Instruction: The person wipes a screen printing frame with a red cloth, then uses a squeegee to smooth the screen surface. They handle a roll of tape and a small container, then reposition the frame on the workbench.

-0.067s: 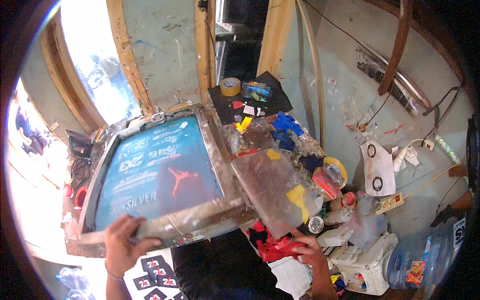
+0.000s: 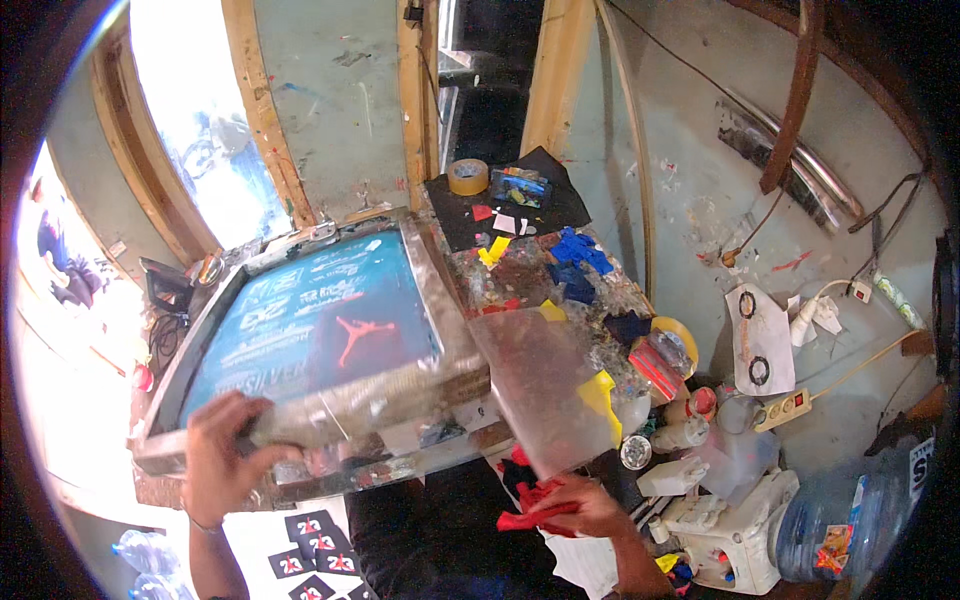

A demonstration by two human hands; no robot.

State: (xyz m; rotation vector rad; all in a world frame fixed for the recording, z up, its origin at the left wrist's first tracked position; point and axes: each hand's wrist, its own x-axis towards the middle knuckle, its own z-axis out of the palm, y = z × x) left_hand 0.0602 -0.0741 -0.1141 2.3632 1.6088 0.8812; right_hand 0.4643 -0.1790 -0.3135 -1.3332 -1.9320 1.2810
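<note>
Framed screen [image 2: 300, 325] is slanting above our surface [image 2: 478, 272].
Our left fingers [image 2: 232, 411] are clamping its near edge; our right fingers [image 2: 565, 494] are clutching red cloth [image 2: 517, 519].

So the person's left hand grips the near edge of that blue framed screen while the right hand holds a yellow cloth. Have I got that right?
Not quite: in the head view, the cloth in the right hand is red, not yellow. The left hand does grip the near edge of the blue framed screen.
</note>
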